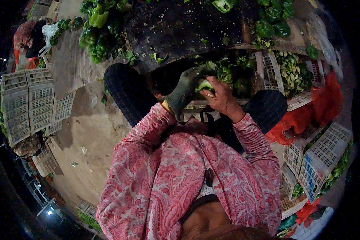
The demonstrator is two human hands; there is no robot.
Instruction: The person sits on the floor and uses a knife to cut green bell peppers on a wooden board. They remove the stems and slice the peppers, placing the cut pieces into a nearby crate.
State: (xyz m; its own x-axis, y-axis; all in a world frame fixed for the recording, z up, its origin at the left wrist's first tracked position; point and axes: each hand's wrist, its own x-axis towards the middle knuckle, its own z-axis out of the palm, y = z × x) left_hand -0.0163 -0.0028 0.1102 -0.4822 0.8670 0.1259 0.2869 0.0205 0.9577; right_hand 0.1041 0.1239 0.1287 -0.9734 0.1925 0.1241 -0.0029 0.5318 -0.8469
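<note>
Between my hands is a piece of green bell pepper [204, 85], with its pale inside showing. My left hand [189, 84], in a grey-green knitted glove, grips it from the left; its fingertips are partly hidden. My bare right hand [220, 96] pinches the same piece from the right, and pale seeds stick to its fingers. More green peppers [225, 74] lie just beyond my hands, above a crate. A dark work surface [180, 33] strewn with seeds and pepper scraps [159, 58] is in front, with whole green peppers [99, 33] heaped on its left.
A crate of pale pepper cores [291, 70] stands at the right, near red mesh sacks [300, 120] and stacked plastic crates [324, 156]. More crates [28, 102] stand at the left. Another person [27, 39] is at the upper left. Green peppers [271, 24] lie at the upper right.
</note>
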